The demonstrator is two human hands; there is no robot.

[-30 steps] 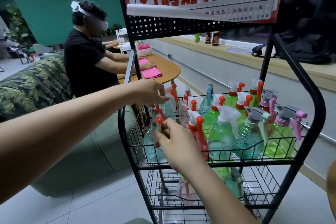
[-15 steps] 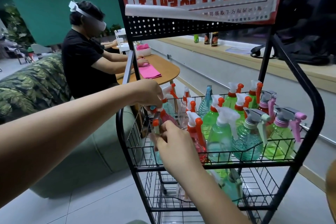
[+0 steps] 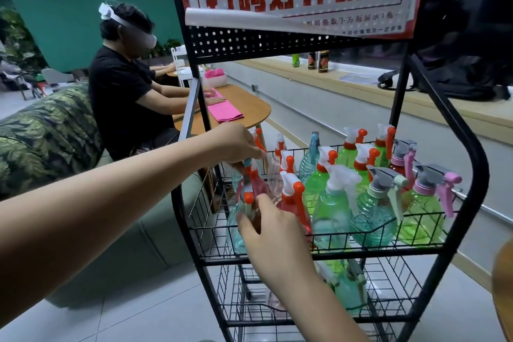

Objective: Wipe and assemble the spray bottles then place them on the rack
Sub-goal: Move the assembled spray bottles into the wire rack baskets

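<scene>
A black wire rack stands in front of me, its upper basket packed with several spray bottles in green, teal, pink and clear plastic. My left hand reaches over the basket's left end and grips the top of a pink spray bottle with an orange and white trigger head. My right hand is lower at the basket's front left, fingers curled round the head of a pale blue spray bottle. A green bottle with a white head stands just right of my hands.
The lower basket holds a few more bottles. A person in a black shirt sits at a round wooden table with pink cloths behind the rack. A patterned sofa is on the left, a long ledge on the right.
Both hands have shifted slightly as the pink bottle settles lower into the left end of the basket. The view has moved a little closer to the rack.
</scene>
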